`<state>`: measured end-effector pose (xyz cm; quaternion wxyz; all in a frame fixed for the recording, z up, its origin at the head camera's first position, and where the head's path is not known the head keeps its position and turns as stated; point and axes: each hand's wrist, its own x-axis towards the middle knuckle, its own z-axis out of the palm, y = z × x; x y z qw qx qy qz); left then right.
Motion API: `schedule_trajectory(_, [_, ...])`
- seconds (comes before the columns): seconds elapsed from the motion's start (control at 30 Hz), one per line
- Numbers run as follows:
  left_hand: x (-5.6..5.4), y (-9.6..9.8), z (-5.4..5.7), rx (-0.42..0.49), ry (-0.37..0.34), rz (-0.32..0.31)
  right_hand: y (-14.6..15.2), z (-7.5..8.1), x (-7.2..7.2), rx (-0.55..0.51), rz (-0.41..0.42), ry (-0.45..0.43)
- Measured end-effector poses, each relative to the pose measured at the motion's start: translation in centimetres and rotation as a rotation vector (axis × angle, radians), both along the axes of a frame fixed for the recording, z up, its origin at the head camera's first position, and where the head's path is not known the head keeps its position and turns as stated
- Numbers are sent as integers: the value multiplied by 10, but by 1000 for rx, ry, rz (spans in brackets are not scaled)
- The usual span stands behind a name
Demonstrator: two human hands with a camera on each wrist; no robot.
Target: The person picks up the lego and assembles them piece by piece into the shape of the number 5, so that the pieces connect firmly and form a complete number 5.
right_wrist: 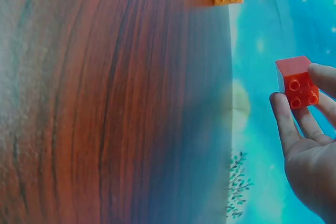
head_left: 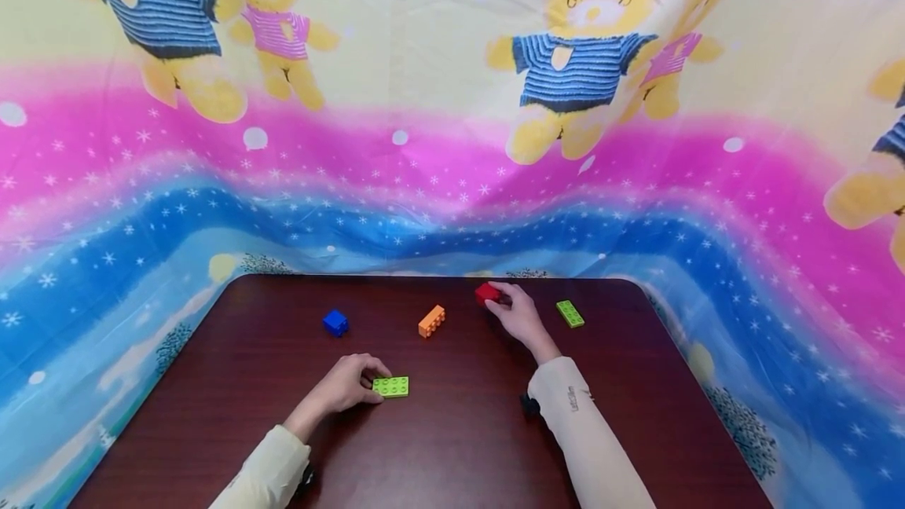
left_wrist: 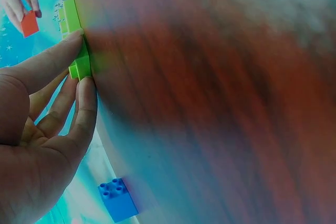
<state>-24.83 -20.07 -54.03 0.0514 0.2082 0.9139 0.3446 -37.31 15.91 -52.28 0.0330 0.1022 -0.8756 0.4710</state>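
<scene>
My left hand [head_left: 348, 385] pinches the left end of a flat lime-green building brick [head_left: 393, 387], its studs facing up, at the near middle of the table. In the left wrist view thumb and fingertips grip the green brick [left_wrist: 79, 51] by its edges. Farther back and to the right, my right hand [head_left: 519, 314] holds a small red brick [head_left: 486, 294] between thumb and fingers. In the right wrist view four studs of the red brick [right_wrist: 300, 85] show, with the thumb on one side and fingers on the other.
A blue brick [head_left: 335, 324] lies at the back left of the dark wooden table [head_left: 452, 446]. An orange brick [head_left: 432, 321] rests on its side between the hands. Right of my right hand is another lime-green brick [head_left: 569, 313]. A patterned curtain [head_left: 424, 179] hangs behind the table.
</scene>
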Motion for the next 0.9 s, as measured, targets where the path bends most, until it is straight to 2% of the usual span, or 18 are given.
schedule_trajectory(0.3, [-2, 5, 4, 3, -2, -20, -10, 17, 15, 5, 84, 60])
schedule_trajectory(0.47, [1, 6, 1, 7, -7, -33, -15, 21, 30, 2, 118, 69])
schedule_trajectory(0.63, [2, 8, -2, 18, -10, -28, -18, 23, 43, 23, 148, 75])
schedule_trajectory(0.9, [1, 6, -1, 53, -48, -1, -27, 30, 60, 37, 197, 77])
